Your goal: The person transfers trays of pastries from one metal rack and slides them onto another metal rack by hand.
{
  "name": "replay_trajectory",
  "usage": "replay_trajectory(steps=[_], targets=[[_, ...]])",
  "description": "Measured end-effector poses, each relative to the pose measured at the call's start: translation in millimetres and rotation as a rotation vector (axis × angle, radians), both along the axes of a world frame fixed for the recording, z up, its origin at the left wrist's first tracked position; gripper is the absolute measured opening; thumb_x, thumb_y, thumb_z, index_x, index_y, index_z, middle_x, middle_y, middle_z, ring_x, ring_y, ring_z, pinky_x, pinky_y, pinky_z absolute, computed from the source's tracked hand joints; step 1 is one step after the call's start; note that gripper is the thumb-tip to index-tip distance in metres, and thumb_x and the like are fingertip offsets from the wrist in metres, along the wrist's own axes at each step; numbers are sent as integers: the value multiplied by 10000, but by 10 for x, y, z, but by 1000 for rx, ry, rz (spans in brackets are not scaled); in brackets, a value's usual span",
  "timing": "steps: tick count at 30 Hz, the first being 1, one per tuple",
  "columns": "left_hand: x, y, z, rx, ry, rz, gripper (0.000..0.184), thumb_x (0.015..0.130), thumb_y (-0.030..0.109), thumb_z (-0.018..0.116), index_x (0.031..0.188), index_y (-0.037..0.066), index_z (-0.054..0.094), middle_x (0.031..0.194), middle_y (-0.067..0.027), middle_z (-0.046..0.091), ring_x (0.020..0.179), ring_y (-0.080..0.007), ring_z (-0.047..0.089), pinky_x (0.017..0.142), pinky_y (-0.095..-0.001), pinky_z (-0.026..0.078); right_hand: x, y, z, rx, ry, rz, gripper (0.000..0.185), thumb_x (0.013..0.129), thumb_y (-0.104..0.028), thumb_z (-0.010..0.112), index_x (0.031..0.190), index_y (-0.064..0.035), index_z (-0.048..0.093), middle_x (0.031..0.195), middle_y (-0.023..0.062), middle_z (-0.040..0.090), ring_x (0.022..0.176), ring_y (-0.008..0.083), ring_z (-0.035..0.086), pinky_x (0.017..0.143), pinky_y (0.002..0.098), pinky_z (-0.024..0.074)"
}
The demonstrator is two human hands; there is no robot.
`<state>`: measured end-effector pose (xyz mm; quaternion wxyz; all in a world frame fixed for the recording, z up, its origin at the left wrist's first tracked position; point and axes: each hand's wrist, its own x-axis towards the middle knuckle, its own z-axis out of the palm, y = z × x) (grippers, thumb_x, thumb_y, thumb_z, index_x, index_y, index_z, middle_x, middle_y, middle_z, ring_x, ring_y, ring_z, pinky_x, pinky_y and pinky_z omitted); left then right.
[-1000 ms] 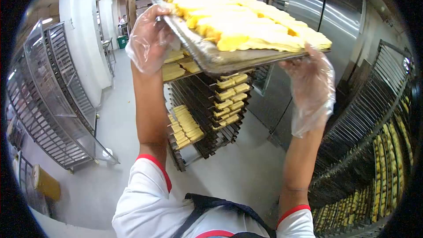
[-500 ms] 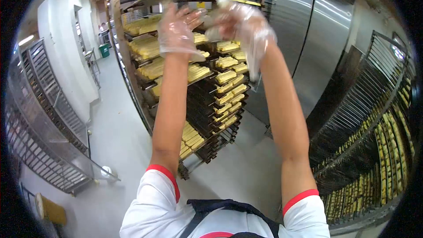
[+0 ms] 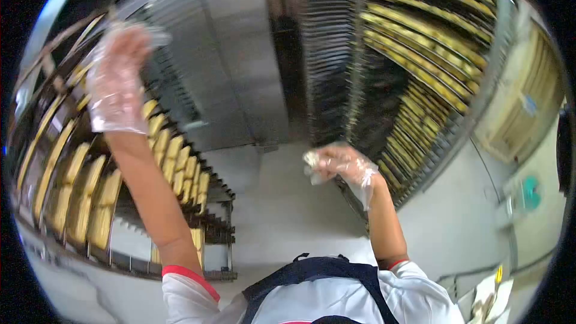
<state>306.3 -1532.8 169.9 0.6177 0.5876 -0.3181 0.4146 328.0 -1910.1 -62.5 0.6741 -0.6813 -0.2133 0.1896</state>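
My left hand (image 3: 120, 75), in a clear plastic glove, is raised beside the upper part of a rack (image 3: 231, 216) at the left; its fingers are smeared by motion. Trays of pale yellow dough strips (image 3: 103, 225) fill that rack. Lower and nearer the middle, my right hand (image 3: 342, 165), also gloved, hangs over the grey floor with its fingers curled; a small whitish bit shows at the fingertips, too unclear to name.
Steel doors (image 3: 234, 54) stand at the back. A tall rack (image 3: 355, 54) with many trays of yellow pieces rises right of centre. Farther right are a beige panel (image 3: 510, 96) and a teal object (image 3: 531, 193).
The tray of dough that both hands held up is now out of them, in the rack. The view has swung right, and my hands have moved apart, the right one lower.
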Motion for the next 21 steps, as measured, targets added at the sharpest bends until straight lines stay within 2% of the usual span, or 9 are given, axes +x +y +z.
replay_trajectory(steps=[1, 3, 7, 9, 11, 14, 17, 19, 21], targets=[[294, -600, -106, 83, 64, -206, 452, 895, 313, 538, 1202, -19, 538, 1169, -195, 593, 1047, -302, 596, 940, -414, 456, -59, -213, 128, 27, -69, -89, 436, 831, -309, 639, 1122, 14, 600, 955, 94, 650, 862, 181, 613, 781, 321, 494], [1026, -1607, -328, 158, 327, -578, 460, 879, 351, 564, 1172, -4, 561, 1150, -186, 605, 1000, -292, 617, 912, -416, 472, -115, -594, 222, 245, -19, -216, 431, 828, -304, 642, 1092, 34, 595, 937, 107, 647, 799, 156, 611, 759, 303, 495], [1915, -3485, -354, 106, 786, -514, 375, 901, 251, 563, 1153, -25, 541, 1033, -207, 620, 925, -294, 634, 797, -375, 539, -225, -1321, 120, 349, -55, -266, 423, 820, -306, 653, 1054, 41, 596, 883, 107, 651, 778, 147, 608, 737, 294, 496], [2026, -4130, 48, -147, 704, -591, 298, 915, 192, 539, 1051, -73, 548, 869, -165, 631, 850, -294, 630, 792, -349, 540, -281, -1687, 122, 311, -50, -358, 475, 818, -290, 641, 1116, 70, 556, 868, 149, 654, 738, 181, 621, 688, 311, 509], [2246, -4500, 297, -201, 628, -621, 287, 900, 184, 559, 1051, -59, 562, 891, -159, 636, 856, -282, 628, 793, -348, 534, -267, -1945, 41, 399, -52, -498, 366, 839, -220, 617, 1076, 53, 559, 829, 157, 653, 687, 186, 620, 651, 289, 503], [2530, -4827, 496, -1, 500, -549, 274, 878, 173, 591, 1052, -38, 583, 924, -149, 643, 865, -263, 625, 794, -346, 526, -212, -2168, 12, 539, -29, -680, 259, 856, -173, 596, 1010, 32, 554, 798, 161, 653, 647, 193, 620, 607, 274, 496], [2657, -4943, 577, 280, 340, -380, 266, 856, 162, 622, 1052, -17, 604, 957, -140, 651, 874, -244, 622, 794, -345, 517, -186, -2293, 154, 557, -48, -653, 244, 856, -187, 604, 976, 15, 535, 782, 160, 652, 643, 188, 620, 571, 274, 487], [2597, -4886, 617, 447, 208, -242, 265, 842, 155, 643, 1053, -3, 618, 979, -133, 656, 880, -231, 620, 795, -344, 511, -148, -2346, 419, 555, -170, -534, 331, 832, -207, 634, 1043, 29, 538, 862, 181, 656, 688, 202, 640, 606, 299, 517], [2464, -4664, 628, 556, 90, -113, 266, 827, 147, 664, 1053, 11, 632, 1001, -127, 661, 886, -218, 618, 795, -343, 505, -161, -2312, 914, 563, -314, -603, 388, 836, -276, 623, 1041, 48, 557, 949, 191, 648, 729, 204, 646, 631, 315, 530]])
